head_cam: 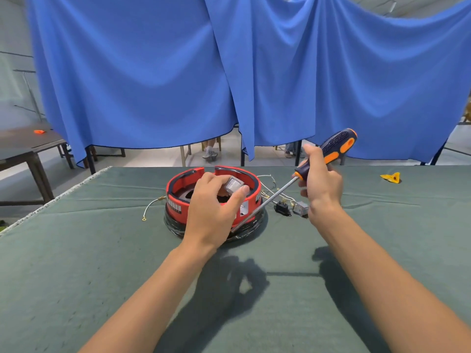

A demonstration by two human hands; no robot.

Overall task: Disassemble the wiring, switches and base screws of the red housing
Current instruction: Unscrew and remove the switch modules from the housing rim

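Observation:
The round red housing [178,197] with a black base stands in the middle of the green-covered table [76,250]. My left hand [214,207] reaches over its open top and pinches a small silver metal block [233,186] between thumb and fingers. My right hand [319,184] grips a screwdriver [331,149] with a dark blue and orange handle. Its long shaft slants down left and its tip lies by the housing's lower front right side. A white wire [150,207] with a ring terminal trails from the housing's left side.
Right of the housing lie loose white wires [270,180], a black switch [282,208] and a small silver part [300,208]. A yellow scrap [391,177] lies far right. Blue curtains [229,72] hang behind the table; a dark table [23,146] stands at left.

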